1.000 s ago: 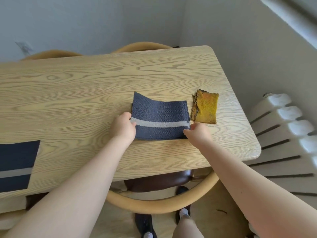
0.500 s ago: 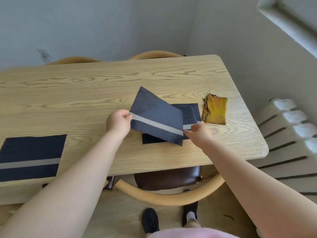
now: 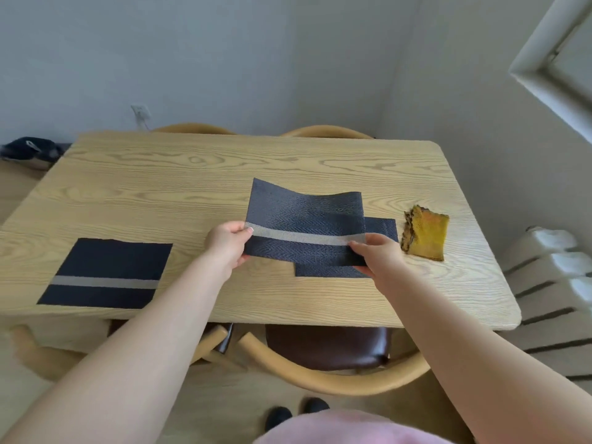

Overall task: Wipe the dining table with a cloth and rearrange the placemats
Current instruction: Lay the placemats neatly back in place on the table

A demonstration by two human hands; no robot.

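change: top placemat (image 3: 304, 219) now lifted off the second placemat (image 3: 379, 227); stack split
grip: pinched at both ends by left hand (image 3: 226, 248) and right hand (image 3: 378, 254)
meaning: rearranging under way

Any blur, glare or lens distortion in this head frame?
Head view: wide-angle bending curves the table edges and window frame; soft daylight, no glare; both hands and the lifted placemat sharp; blur on a chair leg at lower left.
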